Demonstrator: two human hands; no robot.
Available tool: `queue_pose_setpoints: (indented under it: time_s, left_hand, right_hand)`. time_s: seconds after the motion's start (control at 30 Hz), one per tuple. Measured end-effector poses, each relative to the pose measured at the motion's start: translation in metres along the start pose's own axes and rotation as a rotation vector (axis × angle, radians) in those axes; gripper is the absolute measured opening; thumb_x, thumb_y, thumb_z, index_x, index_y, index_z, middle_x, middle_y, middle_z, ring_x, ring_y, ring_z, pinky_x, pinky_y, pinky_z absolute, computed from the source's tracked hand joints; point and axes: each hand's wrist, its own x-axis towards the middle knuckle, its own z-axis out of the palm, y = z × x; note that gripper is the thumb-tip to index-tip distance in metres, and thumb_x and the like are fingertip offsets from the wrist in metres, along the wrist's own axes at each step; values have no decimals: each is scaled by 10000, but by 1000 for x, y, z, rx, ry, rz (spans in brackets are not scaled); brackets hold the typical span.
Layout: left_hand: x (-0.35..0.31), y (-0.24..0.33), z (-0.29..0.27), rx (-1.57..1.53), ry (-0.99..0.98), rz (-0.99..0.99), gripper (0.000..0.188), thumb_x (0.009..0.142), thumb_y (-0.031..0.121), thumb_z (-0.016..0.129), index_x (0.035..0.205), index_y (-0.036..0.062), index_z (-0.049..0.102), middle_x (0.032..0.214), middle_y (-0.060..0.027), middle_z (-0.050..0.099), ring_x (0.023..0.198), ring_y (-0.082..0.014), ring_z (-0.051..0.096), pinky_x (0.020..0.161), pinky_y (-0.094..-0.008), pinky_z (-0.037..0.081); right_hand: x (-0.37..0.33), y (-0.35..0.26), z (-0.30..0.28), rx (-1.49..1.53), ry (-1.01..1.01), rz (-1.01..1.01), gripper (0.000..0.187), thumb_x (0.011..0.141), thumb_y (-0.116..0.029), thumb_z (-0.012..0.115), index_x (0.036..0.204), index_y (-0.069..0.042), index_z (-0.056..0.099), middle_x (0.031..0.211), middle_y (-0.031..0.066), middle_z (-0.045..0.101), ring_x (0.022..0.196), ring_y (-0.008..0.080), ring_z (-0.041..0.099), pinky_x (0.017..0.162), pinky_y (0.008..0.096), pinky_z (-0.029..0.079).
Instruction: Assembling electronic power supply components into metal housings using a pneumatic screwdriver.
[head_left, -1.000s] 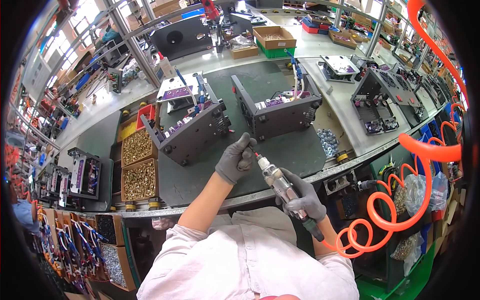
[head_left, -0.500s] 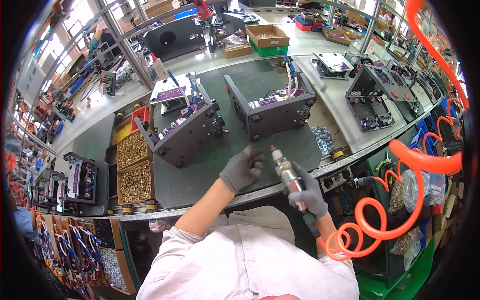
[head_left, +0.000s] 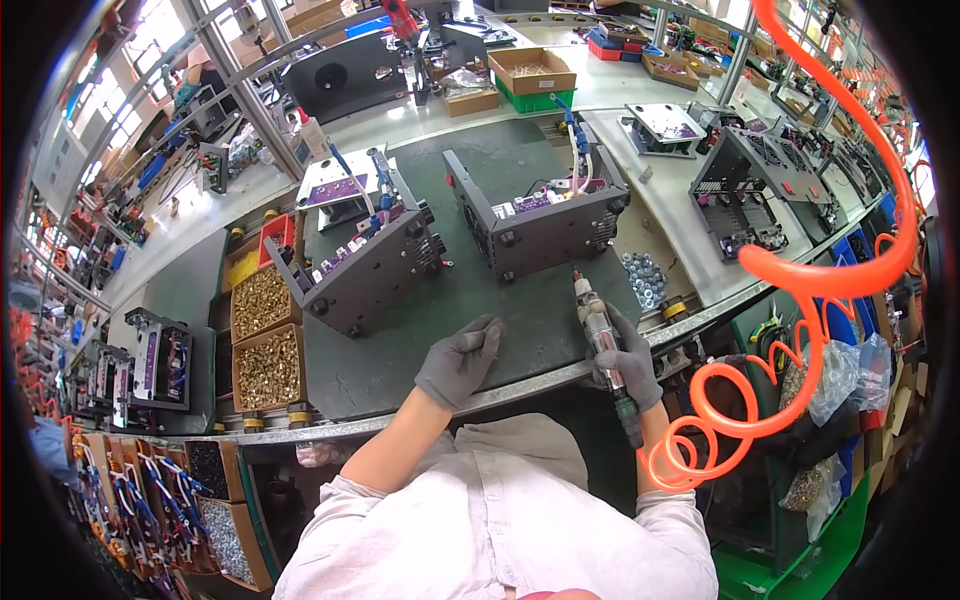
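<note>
Pneumatic screwdriver (head_left: 597, 325) in right hand (head_left: 628, 362); brass-filled bins (head_left: 267, 340)

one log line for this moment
left hand: curled on green mat | right hand: grips metal air screwdriver, tip up | nearest: dark grey open chassis

The screwdriver (head_left: 600, 335) is standing nearly upright in the gloved right hand (head_left: 625, 365), its silver barrel showing above the fist and its tip pointing up toward the right chassis (head_left: 545, 215). An orange coiled hose (head_left: 720, 420) is trailing from its lower end. That dark grey open-topped box is sitting on the green mat (head_left: 400, 360), purple board and wires showing inside. The left hand (head_left: 460, 358) is resting loosely curled on the mat, just beside.
</note>
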Motion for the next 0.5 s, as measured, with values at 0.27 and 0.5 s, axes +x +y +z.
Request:
queue_pose_setpoints:
  time_s: [0.27,0.5]
  left_hand:
    - [1,12,-36,-78,-261,-132,263,973,247,562,1132,38,584,788,-15,585,582,-81,430,418,-190,333]
    - [-8,12,-32,63,-202,-24,236,948,285,601,1081,91,617,734,18,565,572,-83,415,415,-184,307]
  right_hand:
    - [0,2,2,41,-8,-10,925,595,-145,626,1461,-8,330,837,124,607,571,154,584,511,260,490]
    - [3,0,2,37,-58,10,923,596,-136,627,1461,-10,334,873,126,601,597,152,591,520,261,494]
